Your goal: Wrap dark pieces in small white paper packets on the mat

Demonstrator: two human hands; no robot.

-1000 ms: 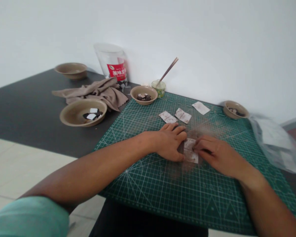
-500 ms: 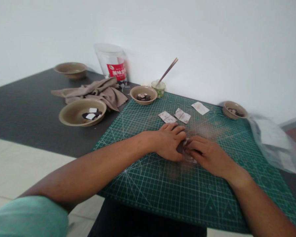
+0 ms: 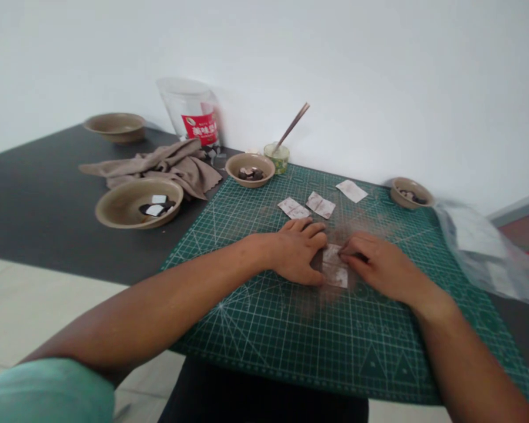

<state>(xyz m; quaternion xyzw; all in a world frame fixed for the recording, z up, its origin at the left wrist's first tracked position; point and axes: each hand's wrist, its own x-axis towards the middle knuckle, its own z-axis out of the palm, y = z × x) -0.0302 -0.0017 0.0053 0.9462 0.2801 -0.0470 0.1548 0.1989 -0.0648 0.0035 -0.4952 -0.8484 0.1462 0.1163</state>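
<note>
On the green cutting mat [image 3: 264, 317] lies a whitish card [image 3: 336, 275] smeared with brown. My left hand [image 3: 297, 249] rests palm down at its left edge, fingers spread, thumb and fingertips against the card. Over the card's right side, my right hand [image 3: 377, 264] is closed in a pinch; whatever sits between its fingertips is hidden. Brown dust is scattered on the mat around both hands. Farther back lie similar brown-marked pieces, a left card [image 3: 293, 208], a middle card [image 3: 321, 205] and a cleaner white card [image 3: 351, 191].
A bowl with dark and white pieces [image 3: 110, 212] stands left, near a brown cloth [image 3: 158, 163] and an empty-looking bowl [image 3: 114, 130]. At the back are a clear jar [image 3: 203, 126], a bowl of dark bits [image 3: 250, 161], a green cup with sticks [image 3: 278, 157], another small bowl [image 3: 405, 200] and a plastic bag [image 3: 489, 258].
My right hand has shifted right across the card, uncovering more of its surface. My left hand stays in place on the mat. The view has turned slightly.
</note>
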